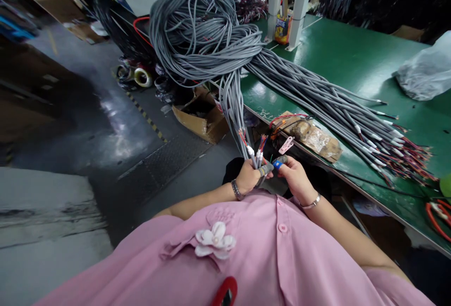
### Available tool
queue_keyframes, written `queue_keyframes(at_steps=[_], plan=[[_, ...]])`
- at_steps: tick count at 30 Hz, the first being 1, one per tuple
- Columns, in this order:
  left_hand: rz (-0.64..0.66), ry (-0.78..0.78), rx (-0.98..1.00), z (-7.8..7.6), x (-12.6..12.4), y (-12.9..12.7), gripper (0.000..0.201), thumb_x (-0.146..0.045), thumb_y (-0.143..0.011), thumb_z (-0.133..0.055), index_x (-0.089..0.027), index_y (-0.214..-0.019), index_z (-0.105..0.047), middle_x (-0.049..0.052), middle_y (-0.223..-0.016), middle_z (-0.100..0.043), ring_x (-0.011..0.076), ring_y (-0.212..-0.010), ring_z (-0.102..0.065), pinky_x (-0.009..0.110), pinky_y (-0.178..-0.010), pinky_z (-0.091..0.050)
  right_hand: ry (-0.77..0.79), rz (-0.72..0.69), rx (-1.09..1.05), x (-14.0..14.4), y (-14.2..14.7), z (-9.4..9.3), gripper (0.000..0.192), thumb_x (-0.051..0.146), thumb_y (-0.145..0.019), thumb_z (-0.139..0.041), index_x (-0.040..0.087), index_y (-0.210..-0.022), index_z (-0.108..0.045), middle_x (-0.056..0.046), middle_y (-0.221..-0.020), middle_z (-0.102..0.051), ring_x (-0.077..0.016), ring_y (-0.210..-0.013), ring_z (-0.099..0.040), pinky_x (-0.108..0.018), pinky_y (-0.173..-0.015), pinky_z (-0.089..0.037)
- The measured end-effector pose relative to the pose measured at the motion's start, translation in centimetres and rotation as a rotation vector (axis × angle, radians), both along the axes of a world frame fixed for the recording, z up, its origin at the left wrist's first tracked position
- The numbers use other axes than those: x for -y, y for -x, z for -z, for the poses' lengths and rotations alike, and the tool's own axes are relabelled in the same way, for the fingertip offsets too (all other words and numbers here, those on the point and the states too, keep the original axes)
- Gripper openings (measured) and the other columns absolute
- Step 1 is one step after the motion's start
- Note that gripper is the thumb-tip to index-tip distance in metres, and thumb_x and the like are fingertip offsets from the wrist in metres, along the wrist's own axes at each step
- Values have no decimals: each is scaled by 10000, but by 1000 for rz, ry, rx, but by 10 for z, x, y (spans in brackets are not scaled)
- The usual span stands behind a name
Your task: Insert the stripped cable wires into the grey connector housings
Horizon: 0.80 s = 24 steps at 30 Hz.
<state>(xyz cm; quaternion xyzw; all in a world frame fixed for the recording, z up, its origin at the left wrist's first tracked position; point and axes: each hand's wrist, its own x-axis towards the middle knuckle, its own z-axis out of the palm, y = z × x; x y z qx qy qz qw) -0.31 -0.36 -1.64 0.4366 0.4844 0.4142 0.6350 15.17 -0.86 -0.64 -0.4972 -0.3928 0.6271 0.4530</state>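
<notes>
Head view: limp, light cables are bunched in the left hand, grip closed below their stripped ends; right hand fingertips pinch one wire.

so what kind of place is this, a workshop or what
Most likely a cable or wire-harness assembly workshop: a big pile of grey cables drapes over a green workbench, and the left hand grips a bunch of stripped cable ends beside the right hand.

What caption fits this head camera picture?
Left hand grips grey cable ends; right hand pinches a wire beside the green bench.
</notes>
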Motion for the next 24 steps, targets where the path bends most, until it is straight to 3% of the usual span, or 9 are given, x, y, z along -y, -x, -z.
queue_keyframes(at_steps=[8,11,14,21,24], plan=[[22,-29,28,0,-1,-3,316,-408,-679,-762,-127,-710,-620,38,-580,-669,138,-539,-615,234,-522,-454,123,198,-192,-4,5,16,159,273,-677,-653,203,-680,-510,66,-557,-439,-85,-503,-403,-221,-499,-369],[24,-20,44,-3,0,-2,319,-404,-668,-771,-130,-691,-610,31,-573,-662,127,-523,-601,234,-523,-449,204,276,-280,-10,-3,20,184,307,-686,-661,214,-720,-506,51,-603,-472,-91,-509,-415,-218,-476,-386],[0,-2,78,-5,-1,1,324,-408,-660,-774,-131,-680,-607,24,-559,-650,114,-491,-576,231,-503,-429,250,266,-357,-15,-15,26,195,367,-727,-654,214,-791,-551,19,-677,-543,-98,-536,-460,-221,-489,-419],[45,-24,195,-10,-11,3,326,-419,-660,-765,-136,-658,-604,16,-524,-609,102,-457,-526,233,-471,-368,100,25,-258,-27,-25,18,486,664,-764,-569,200,-892,-633,-39,-808,-633,-122,-595,-519,-245,-527,-439],[60,-31,218,-15,-16,-2,326,-421,-660,-764,-134,-639,-609,14,-517,-597,100,-451,-520,235,-470,-366,-68,61,-106,-32,-23,13,447,637,-776,-588,196,-825,-638,-6,-707,-600,-106,-543,-464,-241,-516,-394]])
